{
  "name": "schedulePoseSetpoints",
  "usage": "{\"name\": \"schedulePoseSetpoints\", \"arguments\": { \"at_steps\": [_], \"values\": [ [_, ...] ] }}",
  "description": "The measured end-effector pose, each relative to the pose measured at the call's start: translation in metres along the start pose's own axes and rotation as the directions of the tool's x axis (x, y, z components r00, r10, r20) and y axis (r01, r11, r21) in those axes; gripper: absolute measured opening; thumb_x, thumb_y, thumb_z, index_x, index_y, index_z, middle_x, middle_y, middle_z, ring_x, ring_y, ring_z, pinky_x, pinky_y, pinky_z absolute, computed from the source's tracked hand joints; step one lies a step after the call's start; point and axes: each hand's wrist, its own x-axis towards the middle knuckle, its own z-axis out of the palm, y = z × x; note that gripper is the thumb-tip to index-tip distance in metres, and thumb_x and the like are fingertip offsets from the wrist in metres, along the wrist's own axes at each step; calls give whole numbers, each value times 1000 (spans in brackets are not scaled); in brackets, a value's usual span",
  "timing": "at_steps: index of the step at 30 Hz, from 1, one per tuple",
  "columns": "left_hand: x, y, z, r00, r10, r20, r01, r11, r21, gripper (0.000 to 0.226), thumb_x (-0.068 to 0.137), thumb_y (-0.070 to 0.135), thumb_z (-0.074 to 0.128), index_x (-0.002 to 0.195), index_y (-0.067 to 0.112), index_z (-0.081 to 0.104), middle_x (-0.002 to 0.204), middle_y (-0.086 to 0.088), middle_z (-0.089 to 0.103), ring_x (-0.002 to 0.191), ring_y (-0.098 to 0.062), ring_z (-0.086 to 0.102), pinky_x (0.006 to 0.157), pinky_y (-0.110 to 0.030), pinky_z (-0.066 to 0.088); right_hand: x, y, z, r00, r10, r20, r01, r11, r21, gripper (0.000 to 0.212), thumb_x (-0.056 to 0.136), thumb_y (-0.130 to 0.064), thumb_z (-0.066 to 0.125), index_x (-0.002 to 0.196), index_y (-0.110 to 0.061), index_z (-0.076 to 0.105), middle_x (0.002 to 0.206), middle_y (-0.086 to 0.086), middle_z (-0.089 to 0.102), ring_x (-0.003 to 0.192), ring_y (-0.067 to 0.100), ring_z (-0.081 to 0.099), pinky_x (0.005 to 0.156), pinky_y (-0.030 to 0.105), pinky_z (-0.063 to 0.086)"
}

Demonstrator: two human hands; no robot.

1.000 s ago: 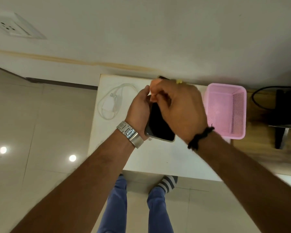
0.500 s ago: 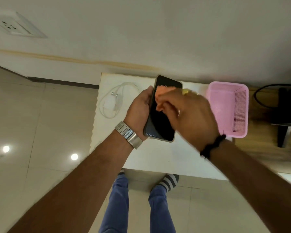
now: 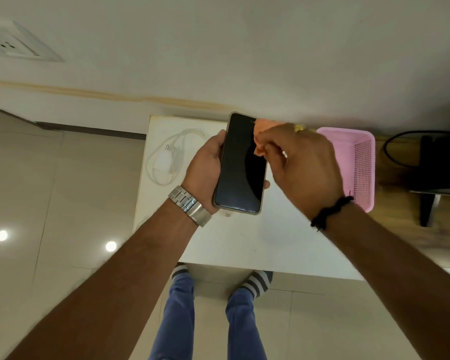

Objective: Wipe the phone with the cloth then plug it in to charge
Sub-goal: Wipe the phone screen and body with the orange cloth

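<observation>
Left hand (image 3: 205,168) clamps the phone (image 3: 240,162) edgewise; right-hand fingers (image 3: 270,149) pinch the cloth (image 3: 261,133). Hard wiping could tip the phone from that grip onto the tabletop (image 3: 244,240) below.

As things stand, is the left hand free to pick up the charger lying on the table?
Probably not yet. The left hand grips the phone while the right hand wipes it with the cloth. The charger lies unobstructed just beside the left hand, so nothing but the phone stands in the way.
</observation>
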Motion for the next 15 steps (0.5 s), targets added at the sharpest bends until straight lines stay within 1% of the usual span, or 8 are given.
{"name": "schedulePoseSetpoints", "arguments": {
  "at_steps": [2,4,5,6,7,9,11,15],
  "values": [
    [-1,6,-3,1000,22,-19,-23,1000,-5,48,102,53,40,108,15,69,101,-11,68,89,-28,67,81,-39,57,-25,-20,6,994,-71,85,72,997,-18,12,95,-2,62,102,-7,71,84,13,72,74,32,68,70,45,59],
    [-2,5,-4,1000,2,-23,-2,1000,19,53,101,55,40,108,15,74,102,-12,71,90,-28,70,81,-39,59,-47,-28,8,980,-139,139,137,990,24,12,88,0,73,100,-2,73,78,16,72,66,32,69,63,44,63],
    [-3,3,-3,1000,-6,-7,6,1000,22,56,102,56,39,107,15,76,101,-12,73,88,-28,72,79,-40,60,-45,-21,6,980,-147,135,145,989,27,9,92,-5,68,99,-3,73,79,15,73,67,33,70,64,44,62],
    [-3,0,-2,1000,-10,15,10,1000,23,58,103,55,37,107,15,77,99,-12,74,85,-29,72,76,-40,62,-35,-13,2,987,-122,102,121,993,12,16,97,-13,59,100,-6,73,81,12,73,71,32,70,67,43,61],
    [-4,-3,-1,999,-19,34,18,999,29,58,103,55,35,114,14,74,101,-13,73,85,-31,71,74,-42,62,-23,-2,0,995,-88,50,88,996,10,21,99,-15,52,100,-8,72,84,9,74,76,31,70,70,43,59],
    [-2,-8,1,998,-44,50,41,998,43,57,104,57,35,128,12,62,106,-14,67,87,-33,66,79,-51,59,-1,14,-4,999,-26,-39,28,999,47,18,96,-6,55,99,-9,73,91,5,76,85,30,71,76,44,56],
    [1,-10,2,997,-46,59,43,998,48,54,104,55,36,122,13,65,103,-13,70,85,-33,68,79,-53,58,14,12,-2,996,-26,-85,30,998,47,19,94,-3,57,99,-11,74,95,5,77,91,30,71,80,45,55],
    [2,-15,2,997,-16,75,13,999,45,50,105,52,38,107,19,75,102,-12,75,87,-34,72,77,-54,60,28,-11,8,995,-85,-56,86,996,16,19,90,-9,55,97,-12,73,94,7,75,88,31,69,78,44,55]
  ]
}}
